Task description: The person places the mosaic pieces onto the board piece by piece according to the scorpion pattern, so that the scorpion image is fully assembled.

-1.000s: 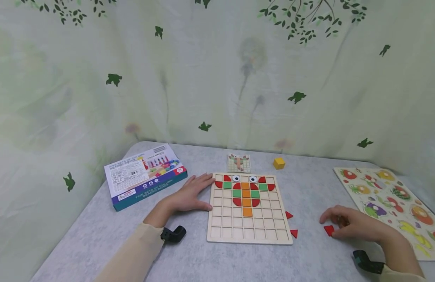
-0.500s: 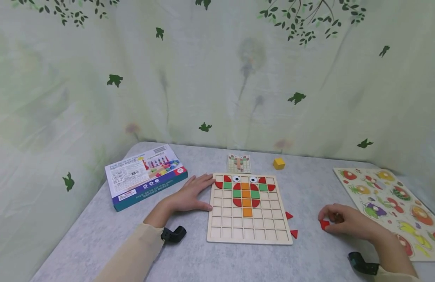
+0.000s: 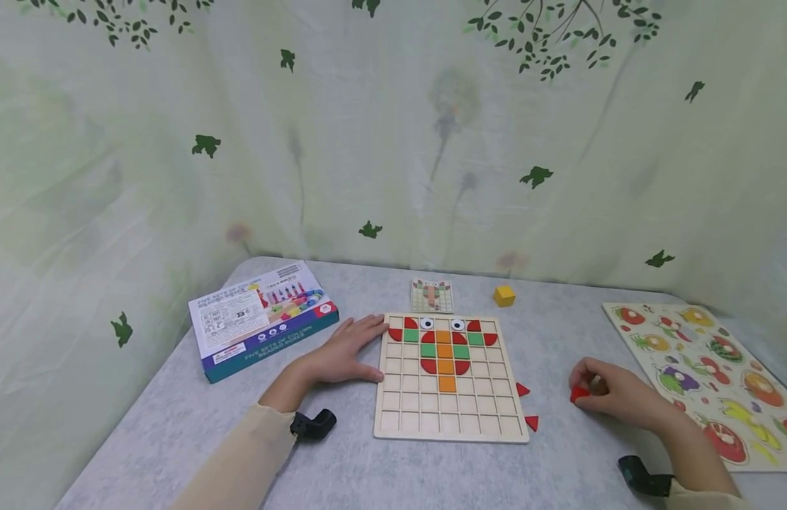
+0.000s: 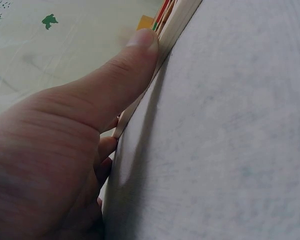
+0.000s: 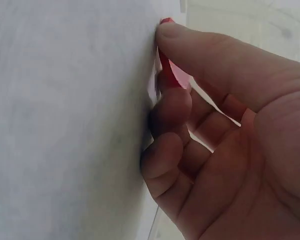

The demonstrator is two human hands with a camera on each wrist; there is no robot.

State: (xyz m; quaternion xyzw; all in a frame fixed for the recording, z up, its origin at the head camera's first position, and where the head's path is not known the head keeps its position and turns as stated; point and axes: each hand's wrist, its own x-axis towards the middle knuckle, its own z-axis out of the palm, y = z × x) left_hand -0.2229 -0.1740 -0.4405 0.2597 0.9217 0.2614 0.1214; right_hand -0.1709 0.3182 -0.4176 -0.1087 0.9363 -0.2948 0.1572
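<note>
A square wooden grid board [image 3: 409, 403] lies on the table, with red, green, orange and eye-marked tiles set in its upper cells. My left hand [image 3: 343, 352] rests against the board's left edge, fingers stretched out; in the left wrist view its thumb [image 4: 125, 65] touches the board's side. Right of the board, my right hand [image 3: 623, 397] pinches a small red tile [image 3: 579, 394] between thumb and fingers, low over the table. The right wrist view shows the red tile [image 5: 177, 75] tilted, partly hidden by the thumb. Two red triangle tiles [image 3: 523, 389] lie by the board's right edge.
A small pattern card [image 3: 433, 296] lies behind the board, with a yellow cube [image 3: 504, 296] to its right. A boxed bead set [image 3: 265, 319] stands at the left. A fruit-picture board [image 3: 705, 382] lies at the right, partly under the right forearm.
My right hand has drawn the red tile up and to the left, toward the board, lifting its near side into the pinch. The left hand and the board stay put.
</note>
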